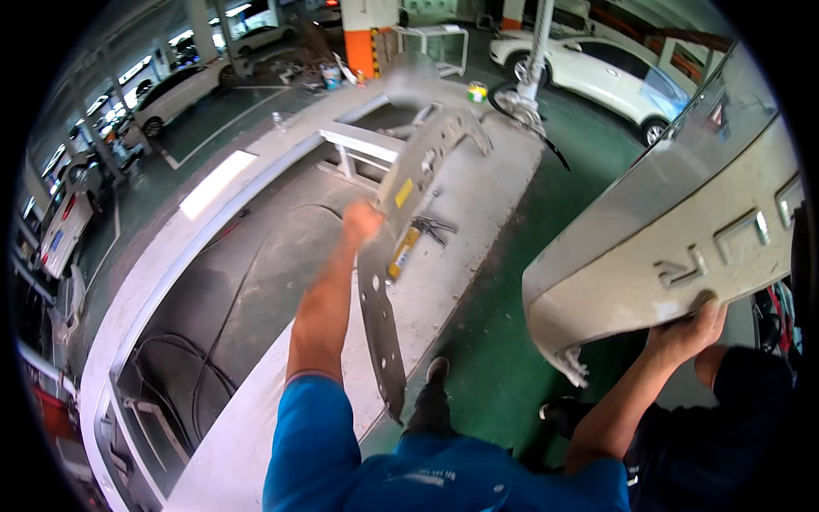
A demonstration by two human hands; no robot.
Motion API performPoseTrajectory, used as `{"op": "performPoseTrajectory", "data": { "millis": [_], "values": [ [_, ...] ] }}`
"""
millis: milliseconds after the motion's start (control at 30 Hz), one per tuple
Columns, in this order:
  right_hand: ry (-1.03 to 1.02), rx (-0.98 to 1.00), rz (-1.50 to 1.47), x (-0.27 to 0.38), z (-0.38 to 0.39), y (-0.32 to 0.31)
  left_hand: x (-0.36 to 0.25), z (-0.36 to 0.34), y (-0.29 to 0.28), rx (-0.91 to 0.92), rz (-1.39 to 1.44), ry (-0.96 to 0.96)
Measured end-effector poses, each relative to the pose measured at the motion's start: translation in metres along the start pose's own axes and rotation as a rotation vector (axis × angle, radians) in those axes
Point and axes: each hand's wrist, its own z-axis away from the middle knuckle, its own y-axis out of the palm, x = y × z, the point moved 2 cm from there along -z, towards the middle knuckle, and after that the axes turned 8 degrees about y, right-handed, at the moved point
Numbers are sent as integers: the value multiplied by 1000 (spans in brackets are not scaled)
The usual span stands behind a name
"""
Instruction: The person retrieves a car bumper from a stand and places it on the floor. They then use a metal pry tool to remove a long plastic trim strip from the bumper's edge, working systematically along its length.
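My left hand (363, 220) is closed round the edge of a long beige sheet-metal panel (418, 166) with punched holes and a yellow label. It stands tilted over the white frame bench (299, 384), its darker lower end reaching toward me. On the bench just right of it lies a caulking gun (435, 229) with a yellow cartridge (401, 254). My right hand (689, 331) grips the lower edge of a large curved car body panel (640, 247), silver above and cream below with raised characters. The thumb rests on its face; the fingers behind are hidden.
Another person (708, 427) in dark clothing stands close at my right. A lift post (539, 60) rises behind the bench's far right end. Black cables (183, 358) lie inside the frame. A white car (597, 72) is parked beyond, and an orange-and-white pillar (363, 51) stands behind.
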Motion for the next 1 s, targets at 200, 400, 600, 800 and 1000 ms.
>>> {"op": "performPoseTrajectory", "data": {
  "millis": [200, 400, 600, 800, 1000],
  "values": [
    [-26, -49, -2, -126, -131, 9, 4, -174, 82, 75, 35, 27],
    [84, -3, -33, -218, -229, -39, 42, -250, 174, 255, -107, -159],
    [-10, -130, 105, -306, -313, -99, 93, -243, 269, 258, -598, -402],
    [109, 7, 144, -400, -391, -162, 89, -204, 332, 144, -565, -755],
    [120, 79, 161, -525, -468, -145, 6, -191, 399, -90, -423, -560]
  ]
}}
